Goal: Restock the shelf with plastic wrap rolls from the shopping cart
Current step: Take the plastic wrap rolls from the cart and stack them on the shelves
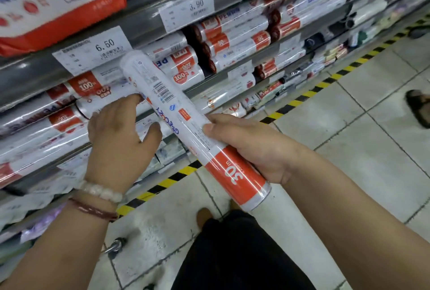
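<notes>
right hand grips plastic wrap roll at orange end | long axis points up-left at shelf front edge | left hand open, fingers on stacked rolls

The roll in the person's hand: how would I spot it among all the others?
Start at the shelf of stacked rolls on the left, then look just in front of it. The right hand grips one roll, angled out toward the camera. Its orange end reads 30 m; the shelved ones nearby read 100.
</notes>
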